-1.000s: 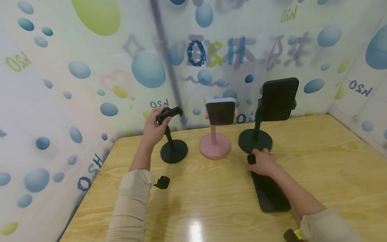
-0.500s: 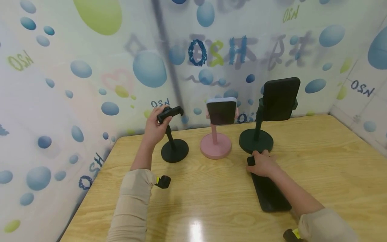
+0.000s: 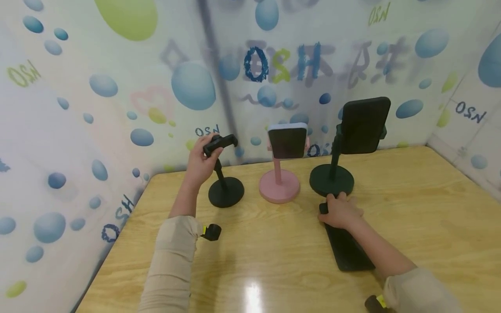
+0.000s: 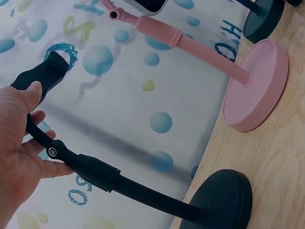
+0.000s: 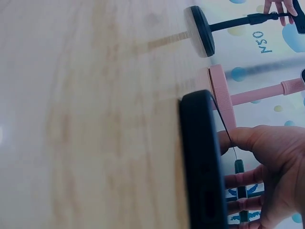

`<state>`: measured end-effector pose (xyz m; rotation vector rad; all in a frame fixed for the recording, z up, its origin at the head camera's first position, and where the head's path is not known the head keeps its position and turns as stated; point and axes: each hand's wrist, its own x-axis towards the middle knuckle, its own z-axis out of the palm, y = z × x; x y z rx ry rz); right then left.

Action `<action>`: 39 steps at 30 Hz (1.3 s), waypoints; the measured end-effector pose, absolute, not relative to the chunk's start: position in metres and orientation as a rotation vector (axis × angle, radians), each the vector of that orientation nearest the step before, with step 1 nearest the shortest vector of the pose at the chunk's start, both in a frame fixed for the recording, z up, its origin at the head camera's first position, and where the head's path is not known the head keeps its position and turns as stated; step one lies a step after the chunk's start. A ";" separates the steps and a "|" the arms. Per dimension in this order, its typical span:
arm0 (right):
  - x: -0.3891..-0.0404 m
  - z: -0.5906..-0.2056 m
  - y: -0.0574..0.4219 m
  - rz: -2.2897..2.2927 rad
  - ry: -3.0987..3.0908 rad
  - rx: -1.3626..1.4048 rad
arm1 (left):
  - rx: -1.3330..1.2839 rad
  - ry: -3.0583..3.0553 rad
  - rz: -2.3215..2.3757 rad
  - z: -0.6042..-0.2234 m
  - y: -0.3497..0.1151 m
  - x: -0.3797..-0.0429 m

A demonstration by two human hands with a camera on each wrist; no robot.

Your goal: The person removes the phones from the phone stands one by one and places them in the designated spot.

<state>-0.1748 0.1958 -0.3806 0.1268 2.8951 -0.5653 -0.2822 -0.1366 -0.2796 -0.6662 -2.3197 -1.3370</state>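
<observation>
My left hand (image 3: pixel 200 163) holds the clamp (image 3: pixel 220 144) at the top of a black phone stand (image 4: pixel 143 191), thumb on the clamp's front. Behind the stem, the other fingers spread in the left wrist view. The stand's round base (image 3: pixel 226 191) sits on the table, its stem leaning up toward the hand. A black phone (image 3: pixel 348 248) lies flat at the right, and my right hand (image 3: pixel 342 213) grips its far end, thumb at the left edge and fingers over the far edge. In the right wrist view the phone (image 5: pixel 202 157) shows edge-on, partly hiding the fingers.
A pink stand (image 3: pixel 279 186) bearing a small phone (image 3: pixel 288 142) stands mid-table. Right of it, a dark green stand (image 3: pixel 332 179) carries a large black phone (image 3: pixel 365 126), its base just beyond my right hand. A patterned wall (image 3: pixel 266 26) rises behind the wooden table (image 3: pixel 274 261).
</observation>
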 end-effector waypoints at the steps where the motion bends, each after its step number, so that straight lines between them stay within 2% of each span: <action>1: -0.175 -0.380 0.196 -0.566 2.898 0.123 | -0.665 -2.321 -1.337 -0.279 -0.137 -0.282; 23: -0.173 -0.379 0.198 -0.547 2.907 0.090 | -0.639 -2.327 -1.394 -0.276 -0.135 -0.279; 32: -0.176 -0.380 0.197 -0.513 2.893 0.065 | -0.565 -2.409 -1.427 -0.253 -0.127 -0.249; 39: -0.174 -0.373 0.196 -0.474 2.936 -0.029 | -0.471 -2.443 -1.455 -0.281 -0.140 -0.268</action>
